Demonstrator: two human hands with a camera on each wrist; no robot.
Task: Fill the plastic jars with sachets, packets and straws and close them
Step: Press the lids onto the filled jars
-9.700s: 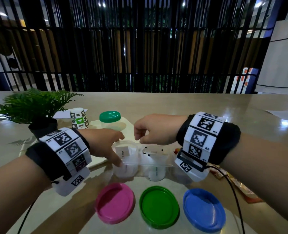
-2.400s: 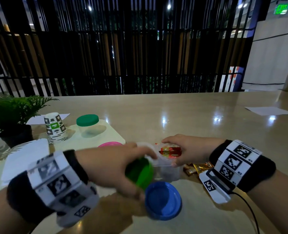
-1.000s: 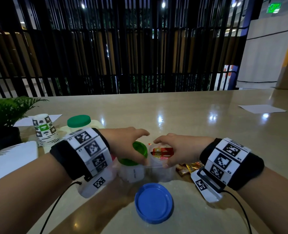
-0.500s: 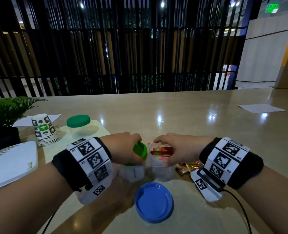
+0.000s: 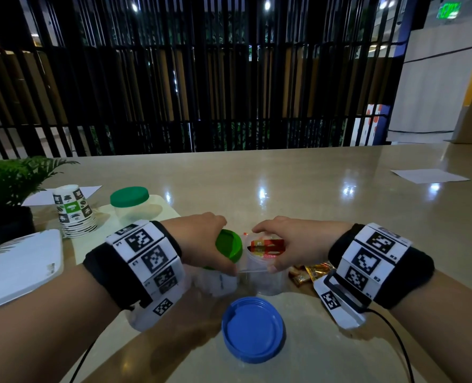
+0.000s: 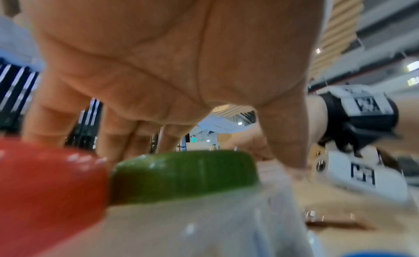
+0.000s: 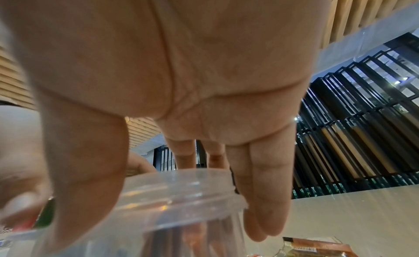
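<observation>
The left hand (image 5: 201, 240) is curling its fingers and thumb around the green lid (image 5: 229, 246), holding it tilted on the mouth of the middle jar (image 5: 218, 283), not yet seated flat (the left wrist view is blurred, but the lid's rim is showing over the clear jar wall there). Just beside it, the right hand (image 5: 290, 241) is gripping the open jar (image 5: 265, 275) at its rim, thumb on the near side and fingers on the far side, with red sachets (image 5: 266, 244) lying inside at the top. The blue lid (image 5: 252, 328) is lying upside down on the table (image 5: 284, 189) in front of both jars, and loose gold packets (image 5: 310, 272) are resting under the right wrist.
</observation>
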